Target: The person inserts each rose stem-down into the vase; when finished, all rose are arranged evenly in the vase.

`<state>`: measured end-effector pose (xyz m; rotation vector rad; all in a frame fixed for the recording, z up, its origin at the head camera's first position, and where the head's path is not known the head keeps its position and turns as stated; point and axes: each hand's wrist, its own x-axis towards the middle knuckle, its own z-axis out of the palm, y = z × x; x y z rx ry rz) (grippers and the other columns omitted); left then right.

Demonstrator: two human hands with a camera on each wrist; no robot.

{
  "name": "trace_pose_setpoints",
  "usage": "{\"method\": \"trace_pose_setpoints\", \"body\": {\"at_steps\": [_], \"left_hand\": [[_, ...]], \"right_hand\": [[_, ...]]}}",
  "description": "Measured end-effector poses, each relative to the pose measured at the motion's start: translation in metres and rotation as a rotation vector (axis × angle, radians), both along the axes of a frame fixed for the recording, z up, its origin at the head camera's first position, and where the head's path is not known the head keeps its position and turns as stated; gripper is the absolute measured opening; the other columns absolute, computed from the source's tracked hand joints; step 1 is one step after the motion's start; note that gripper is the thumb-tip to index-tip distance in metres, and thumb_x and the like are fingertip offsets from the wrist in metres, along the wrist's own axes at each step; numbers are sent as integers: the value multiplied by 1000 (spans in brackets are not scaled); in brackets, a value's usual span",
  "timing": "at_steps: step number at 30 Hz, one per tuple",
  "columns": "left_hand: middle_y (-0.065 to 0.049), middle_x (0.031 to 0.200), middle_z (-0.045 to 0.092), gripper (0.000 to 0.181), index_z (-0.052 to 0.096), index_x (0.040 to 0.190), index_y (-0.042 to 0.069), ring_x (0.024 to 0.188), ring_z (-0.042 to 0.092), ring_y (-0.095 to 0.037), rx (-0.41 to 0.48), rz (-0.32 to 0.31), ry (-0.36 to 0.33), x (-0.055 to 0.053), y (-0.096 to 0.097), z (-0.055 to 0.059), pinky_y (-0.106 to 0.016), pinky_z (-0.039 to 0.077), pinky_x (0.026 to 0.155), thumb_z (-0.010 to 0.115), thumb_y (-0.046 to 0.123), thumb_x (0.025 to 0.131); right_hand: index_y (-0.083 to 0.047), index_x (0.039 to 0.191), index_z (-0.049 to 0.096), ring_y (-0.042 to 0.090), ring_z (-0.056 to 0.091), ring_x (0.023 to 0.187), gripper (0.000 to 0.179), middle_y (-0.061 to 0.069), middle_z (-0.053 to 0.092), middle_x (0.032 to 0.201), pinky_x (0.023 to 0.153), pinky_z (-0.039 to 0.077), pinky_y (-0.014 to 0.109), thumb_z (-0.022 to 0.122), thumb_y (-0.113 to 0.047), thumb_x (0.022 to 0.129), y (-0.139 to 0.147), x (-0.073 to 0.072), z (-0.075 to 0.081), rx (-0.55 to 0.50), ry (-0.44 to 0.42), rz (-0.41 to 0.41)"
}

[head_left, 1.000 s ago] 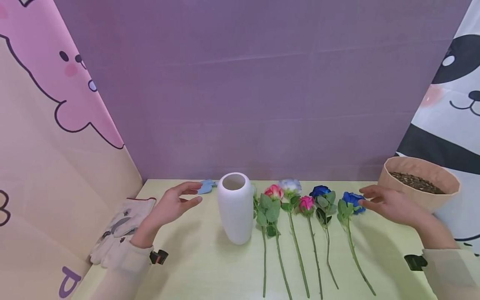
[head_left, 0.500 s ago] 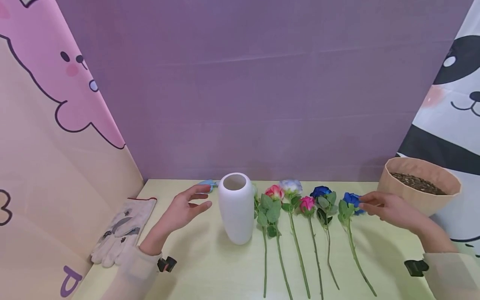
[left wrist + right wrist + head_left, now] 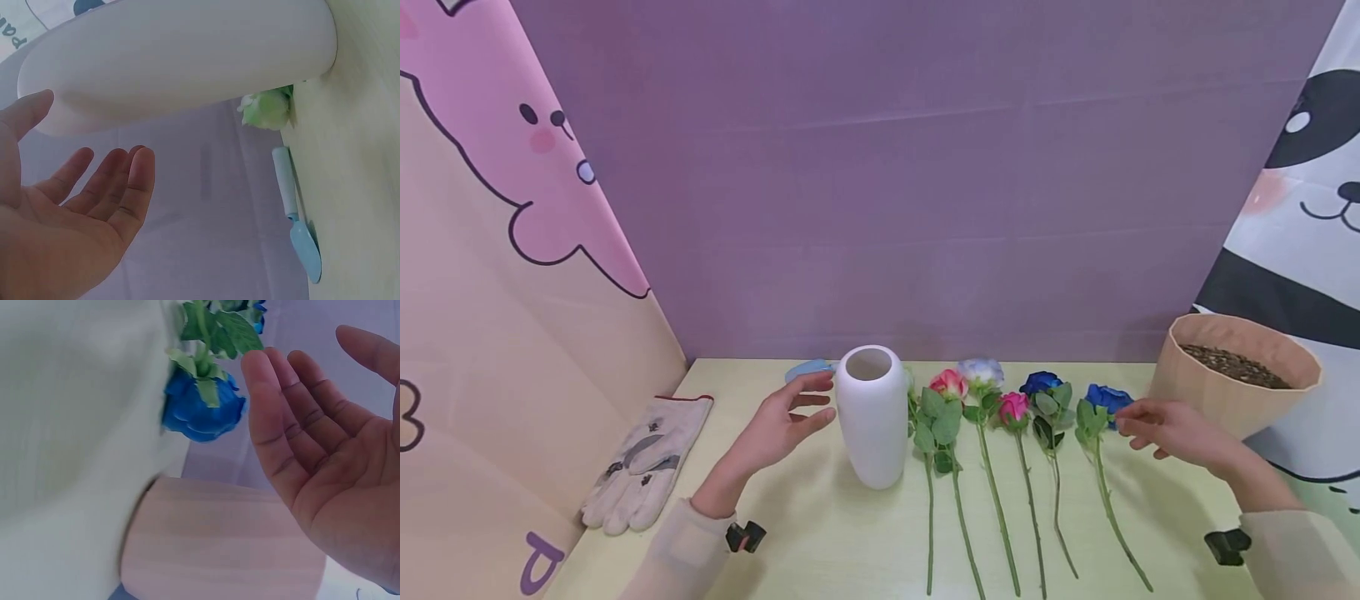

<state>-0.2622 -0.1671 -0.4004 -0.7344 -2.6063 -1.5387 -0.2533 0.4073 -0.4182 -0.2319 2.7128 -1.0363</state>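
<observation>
- Both hands spread loosely: left hand (image 3: 781, 425) beside white vase (image 3: 872, 433), right hand (image 3: 1180, 432) beside outermost blue rose (image 3: 1107, 398).
- Only left wrist view shows trowel handle (image 3: 285, 182) whole (vase blocks head view).

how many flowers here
6, left to right: pale flower, partly hidden by vase; coral flower; lilac flower; pink flower; first blue flower; second blue flower, by the right hand.

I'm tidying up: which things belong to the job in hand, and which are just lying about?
Probably in the job:
white vase, near the left hand
blue rose, near the right hand
other flowers

Probably just lying about:
whitish glove
light-blue trowel
tan pot
</observation>
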Motion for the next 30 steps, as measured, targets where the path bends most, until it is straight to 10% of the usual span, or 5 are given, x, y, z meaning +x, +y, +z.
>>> {"method": "trace_pose_setpoints", "body": {"at_steps": [30], "left_hand": [[-2,139,56,62,43,147,29,122,63,-27,-4,-1,-41,1,13,-8,-37,57,94,72,35,93]], "right_hand": [[8,122,61,19,68,88,34,12,71,105,70,57,37,53,-19,102,1,-10,-49,-69,-177,-81]]}}
